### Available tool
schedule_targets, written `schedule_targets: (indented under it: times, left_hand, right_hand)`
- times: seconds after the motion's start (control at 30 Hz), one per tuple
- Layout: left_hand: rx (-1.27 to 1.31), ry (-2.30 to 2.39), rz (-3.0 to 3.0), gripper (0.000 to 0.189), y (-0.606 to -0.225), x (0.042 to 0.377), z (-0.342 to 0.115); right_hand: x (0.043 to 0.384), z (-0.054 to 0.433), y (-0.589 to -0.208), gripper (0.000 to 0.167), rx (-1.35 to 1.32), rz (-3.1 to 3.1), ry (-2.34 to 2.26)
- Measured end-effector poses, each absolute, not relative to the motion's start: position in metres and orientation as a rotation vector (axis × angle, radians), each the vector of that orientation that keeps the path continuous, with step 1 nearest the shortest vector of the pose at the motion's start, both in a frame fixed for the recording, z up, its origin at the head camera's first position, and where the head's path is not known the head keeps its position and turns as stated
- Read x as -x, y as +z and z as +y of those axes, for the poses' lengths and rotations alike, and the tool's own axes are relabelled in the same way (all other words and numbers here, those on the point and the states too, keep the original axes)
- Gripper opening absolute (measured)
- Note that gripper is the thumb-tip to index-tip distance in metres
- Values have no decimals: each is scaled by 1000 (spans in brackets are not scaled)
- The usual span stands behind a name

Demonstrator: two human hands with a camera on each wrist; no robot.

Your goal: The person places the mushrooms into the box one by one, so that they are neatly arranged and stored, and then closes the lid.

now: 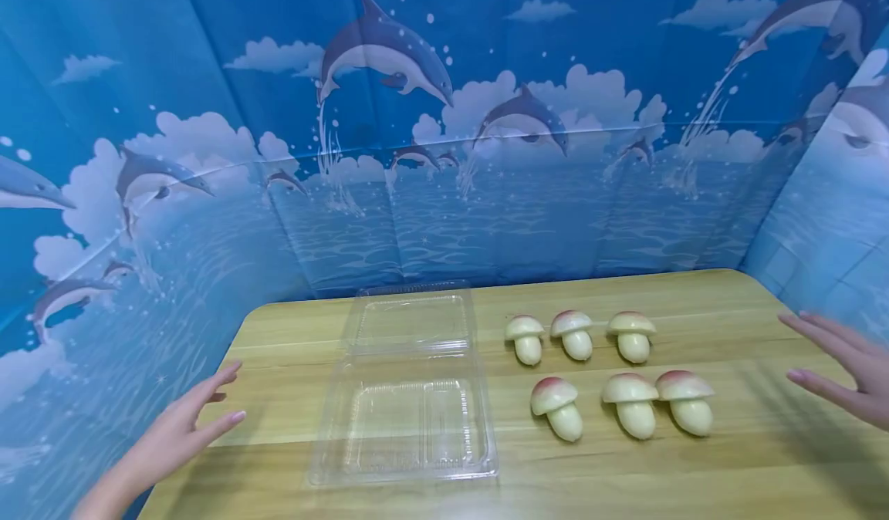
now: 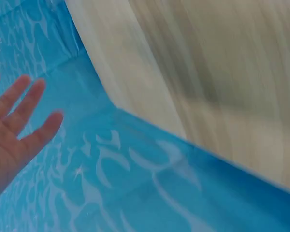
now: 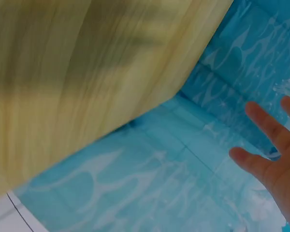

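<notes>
Over the table's left edge my left hand (image 1: 182, 427) hovers with its fingers spread, holding nothing; the left wrist view shows the same hand (image 2: 14, 125) beside the tabletop. On the far right my right hand (image 1: 843, 366) is raised with extended fingers, also holding nothing, as the right wrist view confirms of that hand (image 3: 275, 150). Left of the table's middle lies a clear plastic clamshell box (image 1: 406, 474), its lid (image 1: 417, 323) folded back away from me. To its right, several mushroom-shaped pieces stand in two rows, including a front one (image 1: 557, 408) and a back one (image 1: 632, 336).
A wooden table (image 1: 278, 366) with rounded corners carries everything. Behind and at both sides hangs a blue curtain (image 1: 451, 219) printed with dolphins and clouds. A patch of white tiled floor (image 3: 9, 217) shows below the table in the right wrist view.
</notes>
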State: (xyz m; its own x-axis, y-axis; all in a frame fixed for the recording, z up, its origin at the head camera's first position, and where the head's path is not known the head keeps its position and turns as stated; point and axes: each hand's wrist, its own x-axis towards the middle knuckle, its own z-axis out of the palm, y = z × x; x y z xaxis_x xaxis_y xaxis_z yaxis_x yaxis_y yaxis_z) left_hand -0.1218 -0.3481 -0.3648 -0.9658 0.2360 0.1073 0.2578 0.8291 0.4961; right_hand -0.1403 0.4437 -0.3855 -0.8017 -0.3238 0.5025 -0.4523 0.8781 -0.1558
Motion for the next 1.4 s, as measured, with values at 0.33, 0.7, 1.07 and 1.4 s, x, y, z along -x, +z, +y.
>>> schedule_targets:
  times: [0.33,0.7,1.07,1.4]
  left_hand:
    - [273,-1838,-2899,61,-388,130,-322]
    - [219,-2263,-2753,65,-412,136,-289]
    - [13,-2312,-2612,65,-422,137,-273]
    - [26,-2466,-2541,67,-424,140,-268]
  right_hand:
    - [140,426,-399,75,-289,-2960,792]
    - [140,419,-428,66,-320,-2932,1212]
    - [141,402,-435,59,-323,-2948,1505]
    - [140,394,-440,59,-416,-2861,1529]
